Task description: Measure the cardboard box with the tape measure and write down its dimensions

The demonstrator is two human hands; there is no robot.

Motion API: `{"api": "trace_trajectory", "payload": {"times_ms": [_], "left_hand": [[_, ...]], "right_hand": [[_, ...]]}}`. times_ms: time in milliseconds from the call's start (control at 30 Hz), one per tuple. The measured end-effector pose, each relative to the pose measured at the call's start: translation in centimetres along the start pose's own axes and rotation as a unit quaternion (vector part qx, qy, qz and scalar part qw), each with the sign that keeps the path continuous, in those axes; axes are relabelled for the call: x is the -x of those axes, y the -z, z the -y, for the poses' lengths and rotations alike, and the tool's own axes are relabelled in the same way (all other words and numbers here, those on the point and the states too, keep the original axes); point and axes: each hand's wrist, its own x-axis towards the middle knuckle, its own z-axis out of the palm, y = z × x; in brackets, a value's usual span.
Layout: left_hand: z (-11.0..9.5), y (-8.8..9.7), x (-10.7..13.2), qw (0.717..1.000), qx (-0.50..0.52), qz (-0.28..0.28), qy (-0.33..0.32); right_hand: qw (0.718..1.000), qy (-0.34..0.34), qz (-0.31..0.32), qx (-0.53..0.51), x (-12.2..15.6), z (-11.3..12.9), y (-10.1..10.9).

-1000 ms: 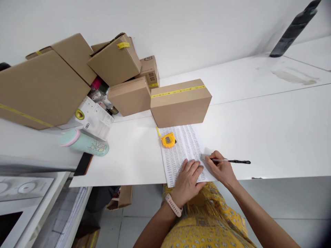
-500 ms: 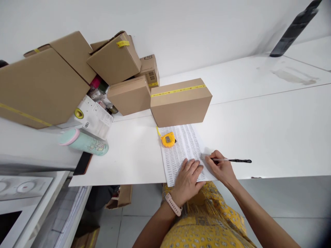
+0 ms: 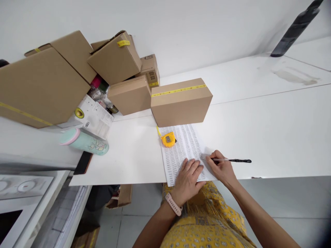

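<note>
A printed sheet [image 3: 181, 148] covered in small rows of text lies on the white table [image 3: 258, 137] near its front edge. My left hand [image 3: 187, 179] rests flat on the sheet's lower part, fingers spread. My right hand [image 3: 221, 168] pinches a black pen [image 3: 232, 161] with its tip on the sheet's right edge. A yellow tape measure [image 3: 168, 140] sits on the sheet's upper left corner. Just behind the sheet stands a closed cardboard box [image 3: 181, 101] sealed with yellow tape.
Several more cardboard boxes [image 3: 77, 69] are piled at the back left against the wall. A white carton [image 3: 93, 117], a mint-green bottle [image 3: 84, 141] lying on its side and a dark phone [image 3: 83, 163] lie left of the sheet. A dark post [image 3: 294, 29] leans at the far right.
</note>
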Motion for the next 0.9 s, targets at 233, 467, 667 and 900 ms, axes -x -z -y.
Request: {"api": "trace_trajectory", "payload": {"times_ms": [233,467,667,900], "left_hand": [[-0.14,0.2,-0.09,1.0,-0.002,0.001,0.001],[-0.12,0.21,-0.06,1.0,0.003,0.0,0.002],[-0.18,0.14,-0.03,1.0,0.002,-0.004,-0.001],[-0.11,0.34,-0.13,1.0,-0.002,0.006,0.003]], "right_hand": [[1.0,0.002,0.001,0.008,-0.05,0.01,0.01],[1.0,-0.003,-0.005,0.005,-0.04,0.33,0.09],[1.0,-0.001,-0.001,0.005,-0.05,0.42,0.13],[1.0,0.0,-0.003,0.005,-0.02,0.11,-0.02]]}}
